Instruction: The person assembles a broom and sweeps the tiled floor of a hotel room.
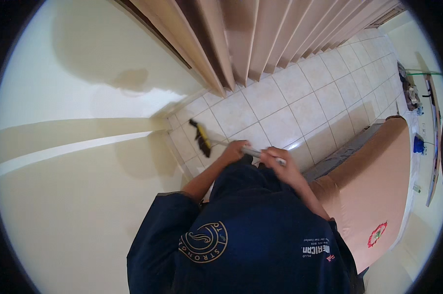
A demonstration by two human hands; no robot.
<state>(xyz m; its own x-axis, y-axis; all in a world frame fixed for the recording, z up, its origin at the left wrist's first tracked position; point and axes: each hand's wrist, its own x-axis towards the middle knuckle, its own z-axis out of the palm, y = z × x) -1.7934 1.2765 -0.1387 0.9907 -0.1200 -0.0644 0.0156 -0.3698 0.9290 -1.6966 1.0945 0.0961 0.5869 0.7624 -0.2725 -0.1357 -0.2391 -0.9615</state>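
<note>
Both my hands grip the grey pole of a broom [219,142], which slants across in front of my body. Lower on the pole, my left hand [235,151] is closed around it. Close to the pole's top end, my right hand [279,162] holds it too, slightly blurred. The broom's yellow and black head [201,137] is over the tiled floor [260,106], near the left wall. I cannot tell whether its dark bristles touch the tiles.
Pleated beige curtains [265,33] hang along the far side down to the floor. A pale wall [78,198] rises close on my left. At my right stands a bed or mattress with a tan cover [375,183] and a grey base [339,154]. Assorted items [412,93] lie beyond it.
</note>
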